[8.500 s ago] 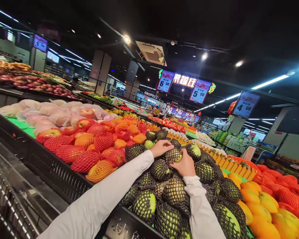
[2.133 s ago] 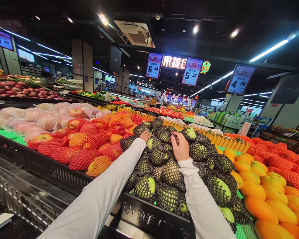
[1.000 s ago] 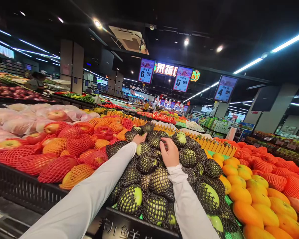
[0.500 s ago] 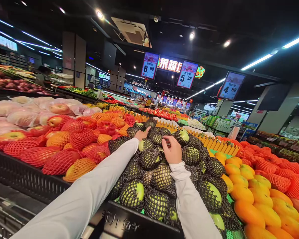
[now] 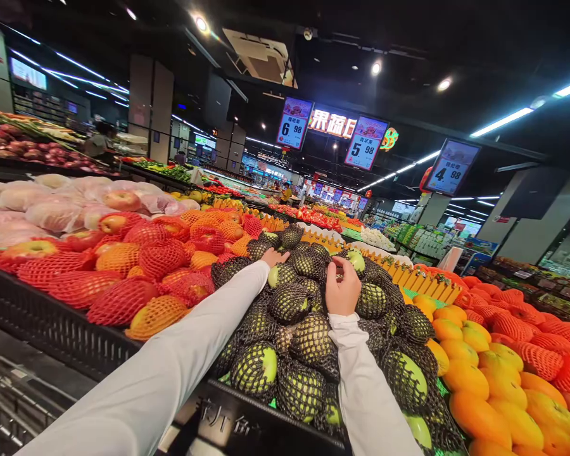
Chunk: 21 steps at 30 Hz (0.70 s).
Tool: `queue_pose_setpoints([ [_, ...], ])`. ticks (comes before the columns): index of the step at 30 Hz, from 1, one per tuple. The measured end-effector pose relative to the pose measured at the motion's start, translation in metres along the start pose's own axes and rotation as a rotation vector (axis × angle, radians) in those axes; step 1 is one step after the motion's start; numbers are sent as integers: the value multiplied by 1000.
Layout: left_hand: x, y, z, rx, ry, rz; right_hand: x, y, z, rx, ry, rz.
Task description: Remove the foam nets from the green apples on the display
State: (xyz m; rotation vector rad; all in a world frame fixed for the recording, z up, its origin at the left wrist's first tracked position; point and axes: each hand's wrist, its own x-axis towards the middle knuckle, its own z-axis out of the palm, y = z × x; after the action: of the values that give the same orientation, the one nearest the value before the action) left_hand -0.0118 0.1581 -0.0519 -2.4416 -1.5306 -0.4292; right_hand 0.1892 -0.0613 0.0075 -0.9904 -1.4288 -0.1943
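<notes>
Green apples in black foam nets are heaped in a black display bin in front of me. My left hand lies at the far left of the heap, its fingers stretched out over the netted apples. Over the upper right part is my right hand, thumb and curled fingers forming a loop with a dark gap inside; no apple shows in it. Just beyond its fingers sits a partly bared green apple. The undersides of both hands are hidden.
Apples in red and orange nets fill the bin to the left, with pale wrapped fruit beyond. Oranges and red-netted fruit lie right. An orange slatted divider runs behind. Price signs hang overhead.
My view has shifted slightly, so the scene sits further right. My right hand has moved a little right over the apples, its thumb and fingers nearer each other. My left hand stays at the heap's far left.
</notes>
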Motion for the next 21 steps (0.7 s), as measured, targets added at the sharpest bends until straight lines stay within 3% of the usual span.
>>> queue_pose_setpoints([
  [4, -1, 3, -1, 86, -11, -52, 0, -4, -2, 26, 131, 15],
  [9, -7, 8, -6, 135, 58, -120, -1, -6, -2, 45, 139, 23],
  [18, -35, 32, -48, 114, 339, -345, 0, -5, -2, 42, 112, 38],
  [21, -42, 35, -58, 10, 473, -411, 0, -5, -2, 37, 104, 45],
])
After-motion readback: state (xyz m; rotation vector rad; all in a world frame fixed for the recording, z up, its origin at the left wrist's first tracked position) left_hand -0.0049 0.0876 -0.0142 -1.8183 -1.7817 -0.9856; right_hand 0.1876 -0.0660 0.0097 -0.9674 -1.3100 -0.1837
